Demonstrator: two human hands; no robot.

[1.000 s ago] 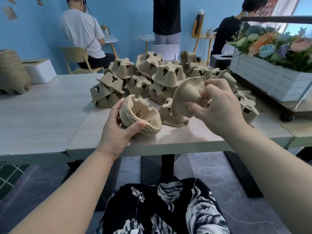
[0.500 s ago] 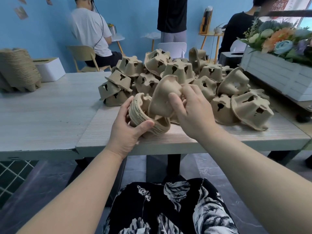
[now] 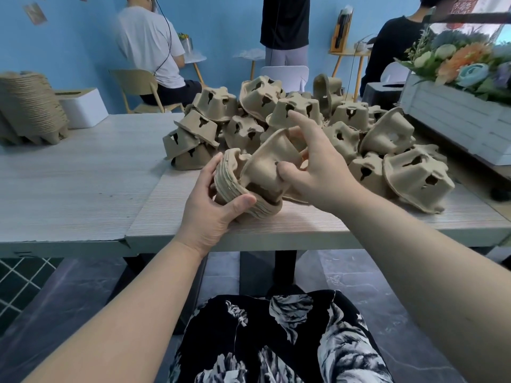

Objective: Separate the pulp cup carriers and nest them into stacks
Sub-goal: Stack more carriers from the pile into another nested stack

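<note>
At the table's (image 3: 83, 189) near edge, my left hand (image 3: 210, 214) gripped the nested stack (image 3: 235, 194) tilted, its open side facing right. My right hand (image 3: 312, 172) pinched a single pulp carrier (image 3: 268, 164) just beside it, partly entered; seating it, I judged, meant pushing leftward along the stack's axis.

Bare table (image 3: 77, 178) left; carrier pile (image 3: 290, 120) blocks behind and right.

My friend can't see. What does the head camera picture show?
A person's right hand fits one pulp cup carrier into a small nested stack gripped by the left hand at the table edge. Behind lies a pile of loose carriers.
</note>
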